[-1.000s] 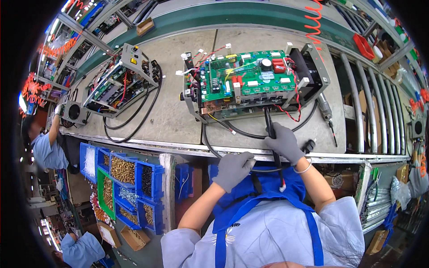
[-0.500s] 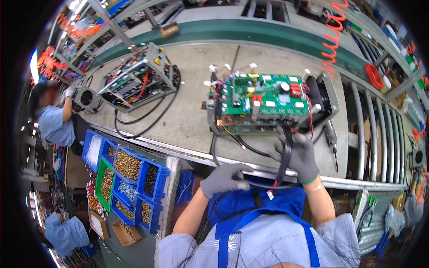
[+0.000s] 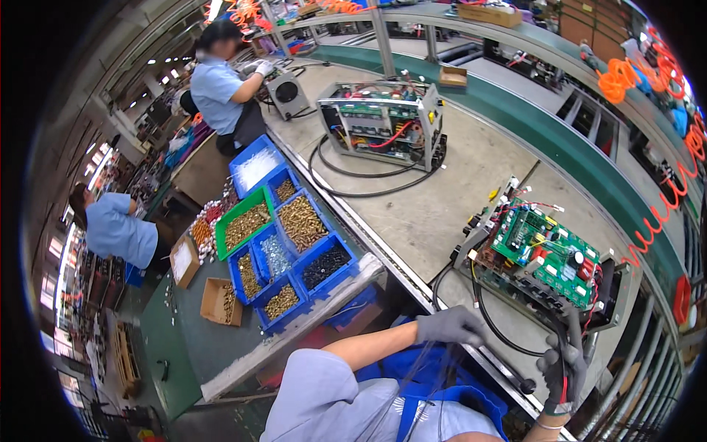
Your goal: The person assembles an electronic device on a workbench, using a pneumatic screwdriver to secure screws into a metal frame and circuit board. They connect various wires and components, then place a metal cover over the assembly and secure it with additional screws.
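My right hand, in a grey glove, is closed around a black cable with a red wire showing at its lower end. Just beyond it sits an opened electronic unit with a green circuit board on top and a metal frame. My left hand, also gloved, hovers by the bench's near edge, left of the unit. Its fingers point right and bend downward; whether they grip anything is unclear. A dark rod-like piece with a rounded end lies close to its fingertips. Another black cable loops from the unit.
A second open unit with a coiled black cable stands farther along the bench. Blue bins and a green bin of small hardware sit to the left. Two co-workers are at left. An orange coiled hose hangs at right.
My view has swung left, so the unit now appears farther right and lower. The right hand still holds the black cable. The left hand has moved away from the right hand.
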`<state>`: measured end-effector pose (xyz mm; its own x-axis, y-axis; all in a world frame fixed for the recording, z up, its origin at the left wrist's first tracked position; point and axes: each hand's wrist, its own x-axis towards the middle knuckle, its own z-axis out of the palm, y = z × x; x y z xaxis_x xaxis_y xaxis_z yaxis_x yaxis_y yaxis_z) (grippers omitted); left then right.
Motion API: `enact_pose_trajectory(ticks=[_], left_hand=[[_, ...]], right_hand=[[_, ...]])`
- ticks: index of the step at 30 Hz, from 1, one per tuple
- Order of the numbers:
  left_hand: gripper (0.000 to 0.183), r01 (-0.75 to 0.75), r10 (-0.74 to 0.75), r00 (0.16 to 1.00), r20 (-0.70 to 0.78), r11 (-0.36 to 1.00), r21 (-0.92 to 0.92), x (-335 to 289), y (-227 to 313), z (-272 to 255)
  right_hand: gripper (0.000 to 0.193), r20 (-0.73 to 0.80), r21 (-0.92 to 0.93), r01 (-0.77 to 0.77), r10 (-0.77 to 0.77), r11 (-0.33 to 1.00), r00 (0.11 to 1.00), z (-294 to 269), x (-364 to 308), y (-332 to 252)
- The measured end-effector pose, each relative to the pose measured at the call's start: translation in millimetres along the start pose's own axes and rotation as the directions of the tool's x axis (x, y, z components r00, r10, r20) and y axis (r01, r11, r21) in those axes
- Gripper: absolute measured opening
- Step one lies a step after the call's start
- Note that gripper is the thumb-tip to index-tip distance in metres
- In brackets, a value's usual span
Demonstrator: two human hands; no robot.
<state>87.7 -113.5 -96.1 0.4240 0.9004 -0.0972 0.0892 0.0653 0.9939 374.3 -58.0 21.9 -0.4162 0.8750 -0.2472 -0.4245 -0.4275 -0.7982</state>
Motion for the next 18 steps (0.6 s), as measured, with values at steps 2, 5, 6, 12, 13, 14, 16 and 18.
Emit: enact_pose_trajectory(ticks=[2, 5, 6, 12, 13, 14, 16, 18], left_hand=[[0.031, -0.074, 0.09, 0.984, -0.152, 0.991, 0.111, 24, -1, 13], [0.031, 0.038, 0.052, 0.962, -0.266, 0.946, 0.323, 49, -8, 37], [0.032, 0.1, 0.029, 0.955, -0.296, 0.906, 0.411, 55, -11, 44], [0.06, -0.156, 0.145, 0.74, -0.656, 0.987, 0.041, 10, 37, 37], [0.064, -0.206, 0.268, 0.737, -0.62, 0.963, 0.171, -5, 63, 29], [0.068, -0.246, 0.384, 0.709, -0.592, 0.921, 0.303, -24, 89, 21], [0.063, -0.276, 0.554, 0.766, -0.327, 0.743, 0.61, -32, 114, 11], [0.05, -0.309, 0.648, 0.731, -0.212, 0.592, 0.744, -24, 127, 13]], right_hand=[[0.064, 0.165, -0.062, -0.026, 0.036, 0.998, 0.986, 1, -3, 20], [0.07, 0.272, -0.143, -0.034, 0.072, 0.989, 0.96, 37, 7, 41], [0.07, 0.313, -0.14, -0.012, 0.056, 0.99, 0.948, 42, 12, 46], [0.064, 0.189, -0.414, 0.329, -0.274, 0.849, 0.943, 53, 22, 56], [0.058, 0.16, -0.467, 0.339, -0.299, 0.816, 0.941, 60, 22, 55], [0.055, 0.195, -0.504, 0.334, -0.273, 0.796, 0.942, 67, 25, 53], [0.055, 0.318, -0.528, 0.437, -0.308, 0.728, 0.897, 74, 33, 57], [0.055, 0.403, -0.603, 0.514, -0.323, 0.611, 0.856, 75, 35, 54]])
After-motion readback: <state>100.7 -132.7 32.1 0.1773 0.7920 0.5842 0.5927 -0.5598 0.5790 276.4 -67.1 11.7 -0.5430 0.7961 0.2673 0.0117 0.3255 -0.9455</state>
